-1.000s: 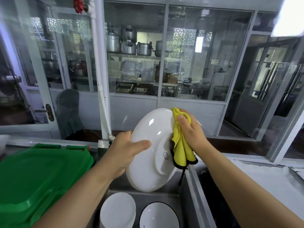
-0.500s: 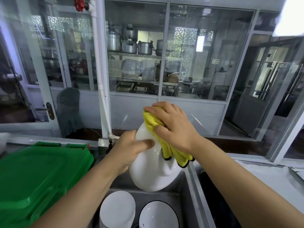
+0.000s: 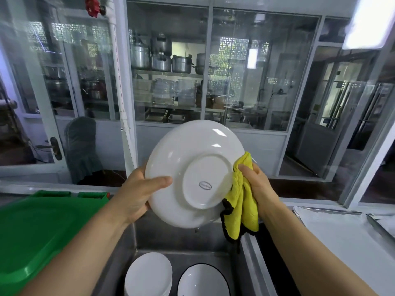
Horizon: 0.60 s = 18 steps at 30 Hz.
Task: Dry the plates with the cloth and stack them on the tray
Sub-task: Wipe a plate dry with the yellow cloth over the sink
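Left hand (image 3: 136,194) grips plate (image 3: 193,174) (underside showing); right hand (image 3: 256,184) clutches cloth (image 3: 240,201).

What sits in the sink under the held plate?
Below the white plate, the steel sink holds a stack of white plates and a black-rimmed white bowl. The frame's edge cuts off their near sides.

Plate (image 3: 193,174): glossy white ceramic. Cloth (image 3: 240,201) at 3 o'clock: yellow nappy fabric. Sink (image 3: 179,238): brushed metal. Lid (image 3: 36,229) at 8 o'clock: smooth green plastic.
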Each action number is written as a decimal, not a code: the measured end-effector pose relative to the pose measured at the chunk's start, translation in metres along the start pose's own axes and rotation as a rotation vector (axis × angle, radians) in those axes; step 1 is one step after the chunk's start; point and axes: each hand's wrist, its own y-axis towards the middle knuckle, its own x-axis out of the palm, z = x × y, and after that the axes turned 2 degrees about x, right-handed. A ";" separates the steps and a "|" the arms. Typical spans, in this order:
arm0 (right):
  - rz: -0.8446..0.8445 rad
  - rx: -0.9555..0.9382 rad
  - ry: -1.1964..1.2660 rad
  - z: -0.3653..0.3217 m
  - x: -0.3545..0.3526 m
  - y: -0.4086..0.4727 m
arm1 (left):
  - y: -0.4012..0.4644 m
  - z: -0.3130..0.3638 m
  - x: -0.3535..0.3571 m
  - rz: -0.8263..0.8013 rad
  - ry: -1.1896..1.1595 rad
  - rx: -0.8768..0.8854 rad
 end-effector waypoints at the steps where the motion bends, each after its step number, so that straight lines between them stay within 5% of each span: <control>1: 0.000 -0.023 -0.034 -0.003 -0.002 -0.001 | 0.000 -0.001 -0.005 -0.051 0.025 -0.046; 5: -0.093 -0.129 -0.200 -0.016 -0.001 -0.006 | 0.008 0.016 -0.019 -0.262 0.121 -0.143; 13: -0.185 -0.221 -0.458 -0.028 0.014 -0.011 | 0.027 0.034 -0.001 -0.149 0.566 -0.066; 18: -0.246 -0.575 -1.205 -0.043 0.051 0.000 | 0.027 0.021 0.024 -0.131 0.682 0.029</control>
